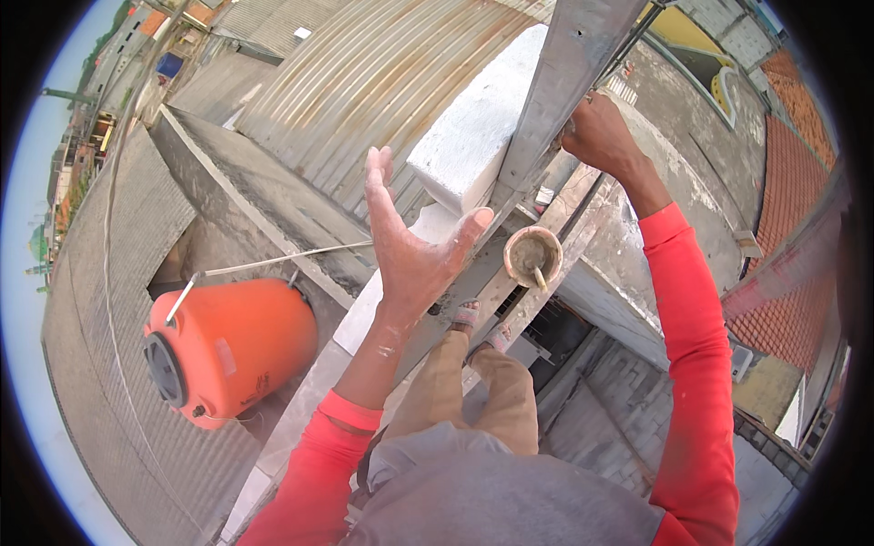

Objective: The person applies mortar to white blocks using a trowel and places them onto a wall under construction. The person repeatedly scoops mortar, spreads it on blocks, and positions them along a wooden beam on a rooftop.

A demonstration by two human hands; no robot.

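Left hand spread wide, empty, just beside white block on block wall alongside grey metal beam; right hand curled at beam's other side, grip unclear; round bucket near feet, orange tank off left.

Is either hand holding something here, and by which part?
The left hand is open near the white block, holding nothing. The right hand is curled by the metal beam's edge; whether it grips anything cannot be told.
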